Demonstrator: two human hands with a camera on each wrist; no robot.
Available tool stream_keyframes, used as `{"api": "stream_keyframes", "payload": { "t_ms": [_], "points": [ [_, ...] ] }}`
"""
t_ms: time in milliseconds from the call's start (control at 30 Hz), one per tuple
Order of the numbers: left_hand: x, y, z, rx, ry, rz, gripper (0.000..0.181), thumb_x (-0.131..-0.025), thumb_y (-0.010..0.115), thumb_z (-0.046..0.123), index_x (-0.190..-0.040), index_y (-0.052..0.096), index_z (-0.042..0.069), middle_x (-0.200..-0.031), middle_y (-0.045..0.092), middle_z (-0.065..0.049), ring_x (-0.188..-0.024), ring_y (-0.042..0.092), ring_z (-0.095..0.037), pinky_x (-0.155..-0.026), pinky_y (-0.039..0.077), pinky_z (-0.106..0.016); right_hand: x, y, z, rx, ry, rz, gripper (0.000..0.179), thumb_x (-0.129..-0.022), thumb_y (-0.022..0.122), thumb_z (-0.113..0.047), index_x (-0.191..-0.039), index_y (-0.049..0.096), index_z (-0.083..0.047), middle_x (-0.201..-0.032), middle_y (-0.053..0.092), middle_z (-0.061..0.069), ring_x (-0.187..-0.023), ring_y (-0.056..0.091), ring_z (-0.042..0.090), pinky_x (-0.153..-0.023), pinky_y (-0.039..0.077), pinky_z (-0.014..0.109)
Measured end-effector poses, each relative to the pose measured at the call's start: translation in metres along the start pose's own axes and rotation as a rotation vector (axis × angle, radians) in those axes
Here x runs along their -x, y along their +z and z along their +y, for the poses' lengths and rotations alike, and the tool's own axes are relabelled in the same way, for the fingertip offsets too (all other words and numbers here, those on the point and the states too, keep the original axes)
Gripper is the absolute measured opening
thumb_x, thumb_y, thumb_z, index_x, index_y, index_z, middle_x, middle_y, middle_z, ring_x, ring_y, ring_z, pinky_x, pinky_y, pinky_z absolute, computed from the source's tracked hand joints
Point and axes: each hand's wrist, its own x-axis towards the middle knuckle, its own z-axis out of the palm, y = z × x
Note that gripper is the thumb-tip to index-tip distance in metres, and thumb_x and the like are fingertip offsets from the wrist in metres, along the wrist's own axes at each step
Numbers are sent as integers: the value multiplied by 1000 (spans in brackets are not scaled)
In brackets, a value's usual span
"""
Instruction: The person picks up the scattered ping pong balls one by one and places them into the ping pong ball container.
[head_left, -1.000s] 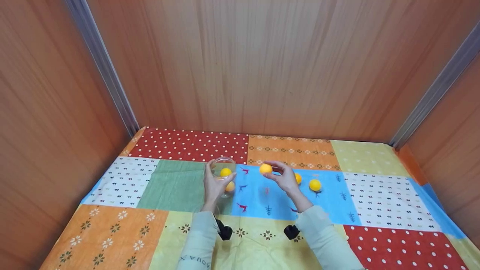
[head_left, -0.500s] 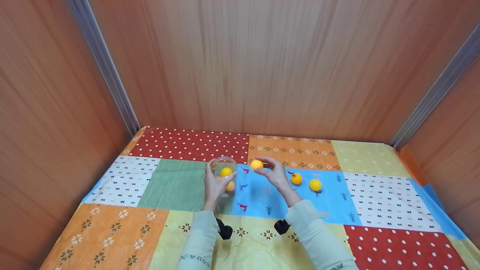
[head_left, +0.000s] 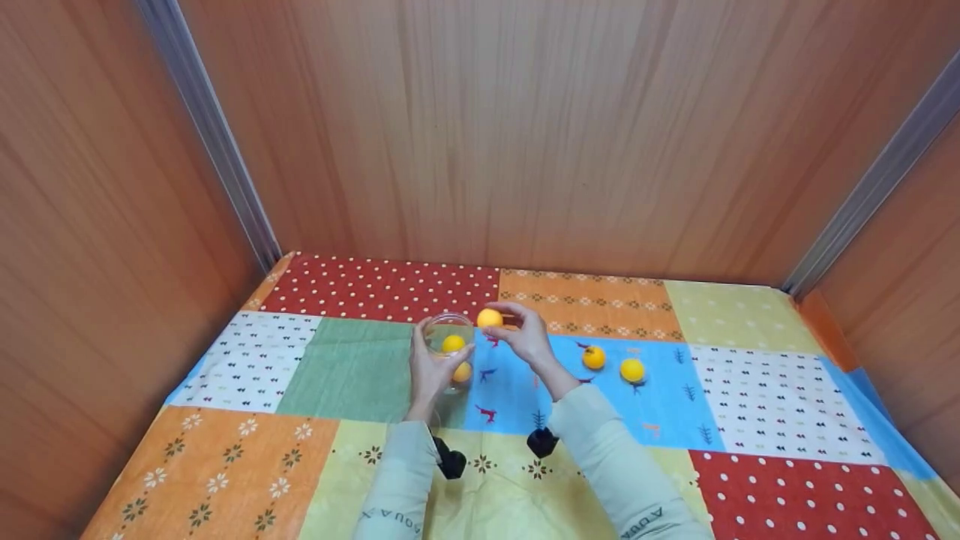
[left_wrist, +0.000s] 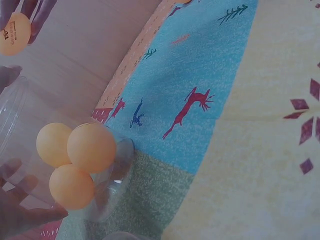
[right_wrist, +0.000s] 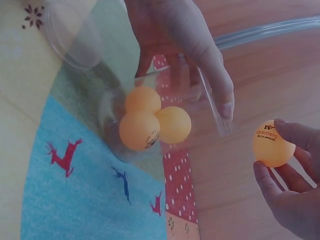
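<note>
My left hand (head_left: 431, 373) grips a clear plastic jar (head_left: 444, 332) around its side, over the green patch of the cloth. Three orange ping-pong balls (right_wrist: 140, 130) lie inside it, bunched toward the base in both wrist views. Between the thumb and fingers of my right hand (head_left: 531, 339), another orange ping-pong ball (right_wrist: 273, 144) with dark printing is pinched. That ball is just outside the jar's open mouth, right of the rim in the head view.
Two loose ping-pong balls (head_left: 593, 358) rest on the blue patch to the right. A clear round lid (right_wrist: 75, 35) lies on the patchwork cloth (head_left: 360, 375) near the jar. Wood-grain panels (head_left: 480, 135) enclose the back and sides.
My right hand has carried its ball leftward and slightly up the view to the jar's mouth, uncovering one loose ball behind it. The left hand and jar have stayed put.
</note>
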Motion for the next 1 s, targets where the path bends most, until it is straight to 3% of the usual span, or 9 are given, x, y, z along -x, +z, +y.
{"api": "stream_keyframes", "payload": {
  "t_ms": [100,367,600,1000],
  "points": [
    [4,-2,9,21,-6,12,78,-65,78,27,-126,32,13,-128,39,-16,-116,37,-34,-91,34,-51,-1,4,-2,-5,-11,-11,34,-79,66,-10,-112,59,-7,-111,56,8,-101,53,25,-79,48,29],
    [2,-1,9,32,21,6,73,-67,77,18,-125,33,12,-127,39,-13,-117,36,-32,-91,35,-49,-8,15,-6,24,30,-11,34,-77,68,-12,-110,61,-13,-107,57,6,-96,54,22,-72,49,27],
    [2,-1,9,25,13,9,73,-66,78,19,-124,34,13,-126,40,-13,-116,36,-31,-89,37,-48,-11,27,-13,35,5,-35,35,-77,68,-12,-111,60,-8,-107,58,5,-97,54,22,-82,46,29],
    [2,-3,11,-12,-20,-5,75,-66,78,25,-126,34,15,-128,39,-10,-116,37,-28,-93,36,-43,-12,37,-24,50,11,-81,34,-78,66,-12,-112,59,-10,-108,58,5,-96,55,21,-81,46,28]
  ]
}}
